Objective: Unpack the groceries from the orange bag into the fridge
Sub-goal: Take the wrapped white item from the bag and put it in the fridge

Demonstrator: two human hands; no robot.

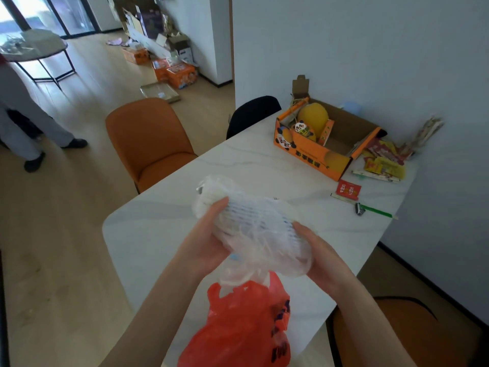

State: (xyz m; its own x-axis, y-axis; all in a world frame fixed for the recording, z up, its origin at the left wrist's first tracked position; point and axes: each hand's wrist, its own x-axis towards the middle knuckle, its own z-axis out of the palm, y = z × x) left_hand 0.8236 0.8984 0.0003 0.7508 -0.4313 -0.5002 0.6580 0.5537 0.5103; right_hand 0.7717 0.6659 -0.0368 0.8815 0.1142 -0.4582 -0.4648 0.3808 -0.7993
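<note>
Both hands, left hand [209, 234] and right hand [315, 250], grasp a clear-wrapped white package [254, 223] held above the orange bag [243, 327], which slumps on the white desk [158, 234] near an orange fruit box [322, 139].

There is only one view, from a wide-angle camera on the person's head. It looks forward and down over the white table [164, 229], very near to the two forearms, which enter from the bottom edge. The far part reaches the wall and the wooden floor [87, 102] at left. Straight lines bend near the edges.
</note>
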